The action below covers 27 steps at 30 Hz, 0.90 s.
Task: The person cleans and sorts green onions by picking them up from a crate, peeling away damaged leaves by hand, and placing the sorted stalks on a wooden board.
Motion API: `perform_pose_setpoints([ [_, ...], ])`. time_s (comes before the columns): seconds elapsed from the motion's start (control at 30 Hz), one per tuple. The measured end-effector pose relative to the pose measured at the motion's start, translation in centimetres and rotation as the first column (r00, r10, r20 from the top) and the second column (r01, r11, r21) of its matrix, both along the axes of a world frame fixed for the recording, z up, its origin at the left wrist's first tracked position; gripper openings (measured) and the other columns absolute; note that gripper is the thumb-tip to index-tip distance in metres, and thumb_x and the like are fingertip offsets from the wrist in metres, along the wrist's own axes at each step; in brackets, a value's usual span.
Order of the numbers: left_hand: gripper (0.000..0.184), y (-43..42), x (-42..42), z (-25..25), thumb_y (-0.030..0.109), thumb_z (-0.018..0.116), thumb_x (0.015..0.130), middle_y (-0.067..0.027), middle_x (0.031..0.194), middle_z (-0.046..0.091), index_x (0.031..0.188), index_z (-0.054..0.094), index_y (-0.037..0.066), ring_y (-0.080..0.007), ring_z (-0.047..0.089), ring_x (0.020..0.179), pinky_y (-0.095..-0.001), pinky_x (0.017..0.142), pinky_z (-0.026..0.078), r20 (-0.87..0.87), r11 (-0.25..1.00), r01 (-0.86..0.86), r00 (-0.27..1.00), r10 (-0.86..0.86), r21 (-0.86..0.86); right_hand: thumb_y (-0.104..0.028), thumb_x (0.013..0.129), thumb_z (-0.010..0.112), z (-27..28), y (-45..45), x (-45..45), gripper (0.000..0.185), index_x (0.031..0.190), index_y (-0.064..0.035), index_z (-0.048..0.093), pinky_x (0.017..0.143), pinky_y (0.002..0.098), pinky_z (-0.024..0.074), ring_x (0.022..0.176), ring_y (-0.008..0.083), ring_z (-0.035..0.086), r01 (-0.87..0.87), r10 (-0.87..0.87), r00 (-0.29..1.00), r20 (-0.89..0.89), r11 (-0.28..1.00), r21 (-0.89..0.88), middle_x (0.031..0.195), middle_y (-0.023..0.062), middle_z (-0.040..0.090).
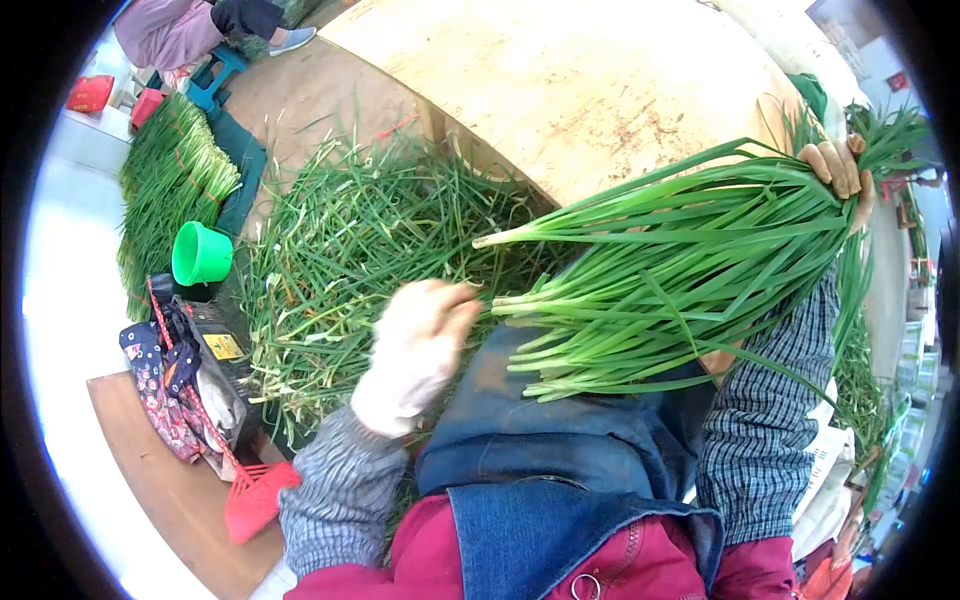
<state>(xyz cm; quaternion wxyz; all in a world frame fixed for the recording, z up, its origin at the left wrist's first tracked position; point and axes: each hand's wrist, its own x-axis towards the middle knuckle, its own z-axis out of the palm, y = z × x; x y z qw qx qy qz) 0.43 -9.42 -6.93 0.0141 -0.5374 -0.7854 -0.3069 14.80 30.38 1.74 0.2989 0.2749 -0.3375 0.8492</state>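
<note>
The work seems to be standing partway: at the upper left, neat bundles [180,180] are lying stacked with pale ends aligned, apparently finished; a heap of loose leaves [340,270] is spreading in the middle, probably trimmings, though whether any of it is awaiting sorting cannot be told; the bunch of green stalks [680,270] in hand is showing no tie along its visible length, so it is looking unfinished.

That bunch is stretching over the person's blue apron [560,430], just beside the pale table [570,90]; its long, flat, glossy leaves are fanning slightly, with a few blades straying; its whitish stem ends are pointing left at uneven lengths, and one stalk is jutting apart from the others along the upper edge.

The right hand [838,170] is gripping the leafy part at the far right, its fingers closing around the blades; the left hand [425,335] is hovering near the pale ends, its fingers curling in narrowly; whether they are pinching anything cannot be told; a bright green bucket [203,253] is sitting near the stacked bundles.
</note>
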Motion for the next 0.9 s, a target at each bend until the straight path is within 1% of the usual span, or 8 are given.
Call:
perform_pose_setpoints([
  [0.07, 0.018, 3.6, 0.2, 0.1, 0.011, 0.059, 0.081, -0.014, 0.094, 0.063, 0.095, 0.063, -0.002, -0.0272, 0.06, 0.085, -0.0348, 0.074, 0.049, -0.052, 0.98, 0.196, 0.979, -0.197, -0.025, -0.012, 0.088, 0.05, 0.3, 0.0, 0.3, 0.028, 0.112, 0.0028, 0.045, 0.068, 0.0242, 0.0346, 0.063, 0.0061, 0.042, 0.012, -0.013, 1.0, 0.021, 1.0, 0.026, 0.066, -0.0049, 0.042],
  [0.1, 0.026, 5.9, 0.8, 2.0, 0.017, 0.058, 0.083, -0.0147, 0.092, 0.064, 0.098, 0.063, -0.003, -0.0245, 0.061, 0.083, -0.0322, 0.074, 0.048, 0.685, 0.98, 0.024, 0.718, 0.122, -0.2, -0.012, 0.088, 0.05, 0.3, 0.0, 0.4, 0.028, 0.112, 0.003, 0.045, 0.068, 0.0243, 0.0345, 0.063, 0.0061, 0.042, 0.011, -0.011, 1.0, 0.025, 1.0, 0.022, 0.066, -0.005, 0.042],
  [0.13, 0.028, 6.8, 0.7, 1.8, 0.02, 0.057, 0.083, -0.0144, 0.09, 0.064, 0.099, 0.063, -0.002, -0.0225, 0.06, 0.082, -0.0312, 0.074, 0.048, 0.806, 0.972, 0.076, 0.574, 0.141, -0.224, -0.012, 0.089, 0.049, 0.2, 0.0, 0.4, 0.028, 0.112, 0.0033, 0.045, 0.068, 0.0245, 0.0345, 0.063, 0.0062, 0.041, 0.009, -0.01, 1.0, 0.026, 1.0, 0.016, 0.066, -0.0051, 0.042],
  [0.3, 0.022, 6.0, 1.2, -0.1, 0.016, 0.055, 0.084, -0.0094, 0.078, 0.066, 0.091, 0.065, -0.003, -0.0144, 0.059, 0.07, -0.0253, 0.067, 0.046, 0.954, 0.976, -0.168, 0.243, 0.175, -0.136, -0.012, 0.089, 0.048, -0.2, 0.2, 0.6, 0.027, 0.111, 0.0048, 0.047, 0.067, 0.0246, 0.0348, 0.06, 0.0066, 0.04, 0.002, -0.005, 0.996, 0.086, 0.999, 0.034, 0.064, -0.0049, 0.042],
  [0.43, 0.011, 3.5, 0.6, -2.7, 0.007, 0.057, 0.083, -0.0146, 0.069, 0.062, 0.084, 0.063, -0.002, -0.0217, 0.062, 0.064, -0.029, 0.057, 0.047, 0.296, 0.949, -0.272, 0.93, 0.218, 0.157, -0.01, 0.088, 0.047, -0.6, 0.1, -0.3, 0.028, 0.11, 0.0062, 0.048, 0.063, 0.0236, 0.0341, 0.057, 0.0065, 0.038, -0.003, -0.004, 0.993, 0.115, 0.998, 0.059, 0.061, -0.0052, 0.039],
  [0.63, 0.016, -5.4, -3.8, -3.7, 0.004, 0.059, 0.076, -0.0101, 0.075, 0.058, 0.092, 0.058, 0.003, -0.0262, 0.056, 0.069, -0.0364, 0.062, 0.047, -0.531, 0.838, -0.511, 0.772, 0.35, -0.192, -0.011, 0.088, 0.048, -0.6, 1.0, 1.0, 0.027, 0.11, 0.0062, 0.048, 0.063, 0.023, 0.033, 0.058, 0.0058, 0.035, 0.015, -0.014, 0.992, 0.127, 1.0, -0.002, 0.062, -0.0059, 0.039],
  [0.73, 0.021, -1.4, 0.0, -0.1, 0.006, 0.061, 0.072, -0.0097, 0.08, 0.06, 0.094, 0.059, 0.004, -0.0255, 0.058, 0.07, -0.035, 0.06, 0.048, -0.121, 0.986, -0.047, 0.99, 0.067, 0.158, -0.012, 0.088, 0.048, -0.9, 0.7, 0.9, 0.028, 0.111, 0.0058, 0.048, 0.064, 0.0229, 0.0328, 0.06, 0.0061, 0.036, 0.01, -0.004, 0.991, 0.137, 0.999, -0.046, 0.063, -0.0057, 0.039],
  [0.9, 0.023, 5.6, 3.1, 0.4, 0.011, 0.063, 0.07, -0.0064, 0.073, 0.056, 0.093, 0.061, 0.006, -0.0233, 0.058, 0.058, -0.0347, 0.048, 0.046, -0.078, 0.987, 0.11, 0.99, -0.119, -0.116, -0.011, 0.088, 0.049, -0.5, 0.8, 1.0, 0.028, 0.111, 0.0048, 0.048, 0.064, 0.0235, 0.0329, 0.059, 0.0066, 0.036, 0.034, -0.037, 0.987, 0.156, 0.999, 0.026, 0.062, -0.0057, 0.038],
])
